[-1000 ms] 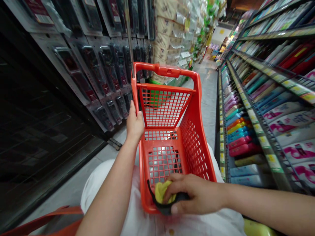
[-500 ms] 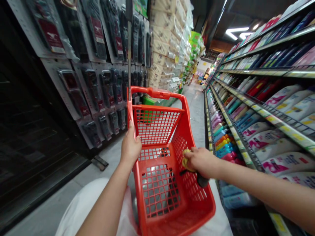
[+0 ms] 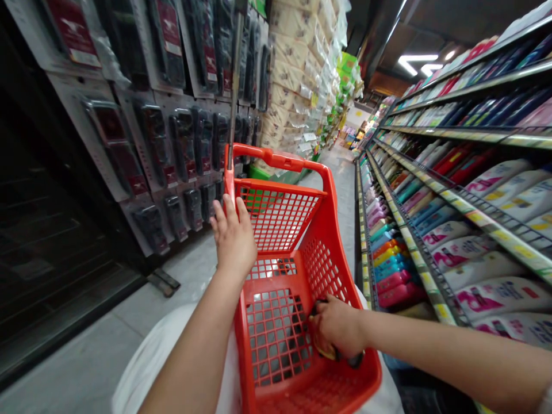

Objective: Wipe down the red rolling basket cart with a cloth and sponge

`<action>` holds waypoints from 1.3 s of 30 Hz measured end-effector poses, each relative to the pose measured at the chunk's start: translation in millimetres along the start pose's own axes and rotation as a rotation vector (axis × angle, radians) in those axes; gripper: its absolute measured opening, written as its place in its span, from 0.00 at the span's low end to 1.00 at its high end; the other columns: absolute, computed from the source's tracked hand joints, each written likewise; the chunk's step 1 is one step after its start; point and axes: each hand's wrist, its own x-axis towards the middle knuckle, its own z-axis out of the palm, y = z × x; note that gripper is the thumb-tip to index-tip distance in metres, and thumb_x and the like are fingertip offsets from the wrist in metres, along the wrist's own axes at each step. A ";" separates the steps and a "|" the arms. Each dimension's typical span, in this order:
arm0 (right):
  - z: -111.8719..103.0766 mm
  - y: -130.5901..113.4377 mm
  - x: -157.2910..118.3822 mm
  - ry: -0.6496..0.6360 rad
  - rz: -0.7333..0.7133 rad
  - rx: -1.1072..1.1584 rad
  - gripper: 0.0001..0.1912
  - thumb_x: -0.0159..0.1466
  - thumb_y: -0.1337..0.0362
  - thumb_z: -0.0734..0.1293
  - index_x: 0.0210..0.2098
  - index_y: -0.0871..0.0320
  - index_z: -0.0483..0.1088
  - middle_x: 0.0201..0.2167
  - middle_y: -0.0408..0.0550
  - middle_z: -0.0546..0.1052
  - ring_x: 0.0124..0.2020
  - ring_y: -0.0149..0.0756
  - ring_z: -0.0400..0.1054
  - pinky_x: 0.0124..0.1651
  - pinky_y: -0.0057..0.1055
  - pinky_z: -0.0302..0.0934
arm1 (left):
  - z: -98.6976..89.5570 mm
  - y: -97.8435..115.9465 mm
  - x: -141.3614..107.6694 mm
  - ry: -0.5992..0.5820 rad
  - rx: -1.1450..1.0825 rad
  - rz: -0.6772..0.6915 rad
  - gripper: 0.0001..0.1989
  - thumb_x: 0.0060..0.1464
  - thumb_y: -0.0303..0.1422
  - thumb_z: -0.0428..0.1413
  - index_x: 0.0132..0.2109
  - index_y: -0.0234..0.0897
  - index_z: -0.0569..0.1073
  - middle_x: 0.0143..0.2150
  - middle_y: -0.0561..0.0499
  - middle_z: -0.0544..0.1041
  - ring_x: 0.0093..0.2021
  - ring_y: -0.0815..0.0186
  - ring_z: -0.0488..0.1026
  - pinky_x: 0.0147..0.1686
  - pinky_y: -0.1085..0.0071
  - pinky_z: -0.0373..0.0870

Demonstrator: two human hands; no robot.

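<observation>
A red plastic shopping basket with a grid floor and a raised handle is in front of me, between my arms. My left hand is by its left rim, fingers stretched out and slightly spread, with nothing in them. Down inside the basket, near its right wall, my right hand is closed around a yellow-and-black item. The hand covers most of that item, so its kind cannot be made out. A thin metal pole rises from the basket's far left corner.
Shelves of bottles run along the right side, close to my right arm. Packaged dark goods hang on a rack to the left. Beyond the basket, stacked beige packs line the grey-floored aisle.
My right hand has gone lower into the basket with the yellow-and-black item. My left hand has loosened from the basket's left rim, its fingers now stretched out.
</observation>
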 end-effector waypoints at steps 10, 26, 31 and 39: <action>-35.4 55.7 92.6 0.141 0.499 -0.021 0.17 0.65 0.72 0.59 0.50 0.66 0.73 0.54 0.68 0.70 0.53 0.50 0.69 0.50 0.44 0.65 | 0.5 -5.1 -4.8 0.123 -0.165 -0.001 0.30 0.55 0.20 0.43 0.66 0.32 0.61 0.73 0.37 0.45 0.72 0.55 0.32 0.67 0.44 0.36; 16.3 5.0 132.9 -0.135 0.531 0.257 0.20 0.48 0.71 0.76 0.42 0.61 0.76 0.47 0.60 0.77 0.51 0.57 0.71 0.49 0.55 0.66 | 1.7 -3.0 -8.9 0.044 0.013 -0.065 0.33 0.54 0.16 0.39 0.67 0.12 0.48 0.69 0.22 0.49 0.72 0.50 0.41 0.67 0.51 0.45; -5.2 47.1 159.4 0.252 0.781 0.318 0.22 0.64 0.69 0.62 0.58 0.62 0.65 0.57 0.65 0.69 0.51 0.47 0.71 0.49 0.38 0.66 | 1.4 -4.1 -8.8 0.051 0.109 -0.043 0.33 0.54 0.16 0.40 0.67 0.10 0.48 0.69 0.20 0.48 0.71 0.47 0.40 0.66 0.51 0.50; -12.3 -3.1 247.6 0.717 0.423 0.561 0.18 0.64 0.65 0.62 0.53 0.49 0.71 0.51 0.47 0.76 0.50 0.42 0.68 0.51 0.33 0.63 | 14.6 -1.5 -16.6 0.050 0.170 0.039 0.32 0.58 0.18 0.37 0.68 0.35 0.55 0.71 0.44 0.53 0.72 0.62 0.39 0.69 0.51 0.42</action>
